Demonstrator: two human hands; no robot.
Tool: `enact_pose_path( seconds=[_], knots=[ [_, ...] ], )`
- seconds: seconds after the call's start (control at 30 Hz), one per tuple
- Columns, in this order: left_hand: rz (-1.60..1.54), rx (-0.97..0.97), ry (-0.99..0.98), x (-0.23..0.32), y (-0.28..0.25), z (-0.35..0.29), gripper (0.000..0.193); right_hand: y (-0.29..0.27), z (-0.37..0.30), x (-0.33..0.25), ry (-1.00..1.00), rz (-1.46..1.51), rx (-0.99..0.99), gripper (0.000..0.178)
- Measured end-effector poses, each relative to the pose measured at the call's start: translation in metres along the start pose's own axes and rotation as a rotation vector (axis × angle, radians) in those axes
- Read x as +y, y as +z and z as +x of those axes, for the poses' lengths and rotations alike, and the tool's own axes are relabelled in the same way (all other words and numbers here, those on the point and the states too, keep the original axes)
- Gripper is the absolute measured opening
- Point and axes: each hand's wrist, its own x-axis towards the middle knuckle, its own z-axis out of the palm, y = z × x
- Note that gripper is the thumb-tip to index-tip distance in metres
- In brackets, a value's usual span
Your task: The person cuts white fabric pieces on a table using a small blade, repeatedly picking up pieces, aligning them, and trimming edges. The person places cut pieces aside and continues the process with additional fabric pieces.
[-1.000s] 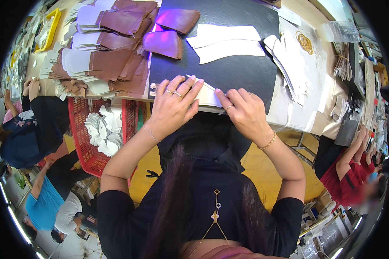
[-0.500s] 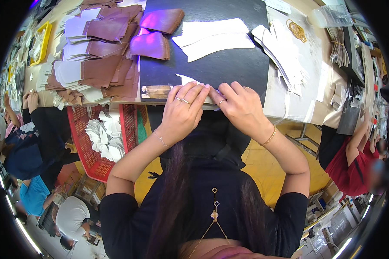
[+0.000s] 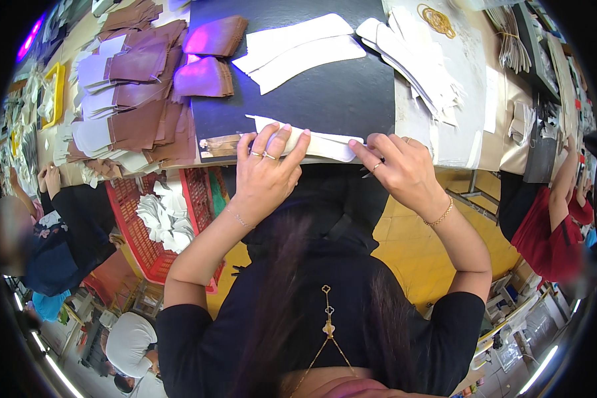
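Note:
A curved white piece (image 3: 325,145), thin like cut leather or lining, lies along the near edge of the black board (image 3: 325,93). My left hand (image 3: 270,159) rests over its left part, fingers stretched and somewhat spread on top. At the piece's right end, my right hand (image 3: 404,166) has curled fingers, with the fingertips gripping its edge. The thumb of that hand is partly hidden. A small dark tip shows beneath the right fingers; I cannot make out what it belongs to. Farther back on the board lie two overlapping white pieces (image 3: 305,50).
Stacks of brown and white pieces (image 3: 136,63) cover the left side, with two brown bundles (image 3: 205,76) beside them. On the right are fanned white pieces (image 3: 414,63) and rubber bands (image 3: 436,21). A red basket (image 3: 136,219) of white pieces stands below the table's left edge.
My hands have moved apart, the right one sliding to the right along the white piece, so more of it shows between them. The view has shifted slightly.

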Motion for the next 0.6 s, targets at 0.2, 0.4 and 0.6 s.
enact_pose_path(
  seconds=[0.2, 0.4, 0.6],
  knots=[
    [0.08, 0.004, -0.019, 0.013, 0.007, -0.001, 0.057, 0.006, 0.0, 0.007, -0.026, 0.013, 0.041, 0.032],
    [0.091, -0.036, -0.041, 0.02, 0.002, 0.002, 0.059, 0.006, 0.0, 0.008, -0.015, -0.004, -0.045, 0.04],
    [-0.007, -0.018, -0.054, 0.044, -0.001, 0.013, 0.059, 0.0, -0.005, 0.003, 0.153, 0.116, -0.096, 0.039]
  ],
)
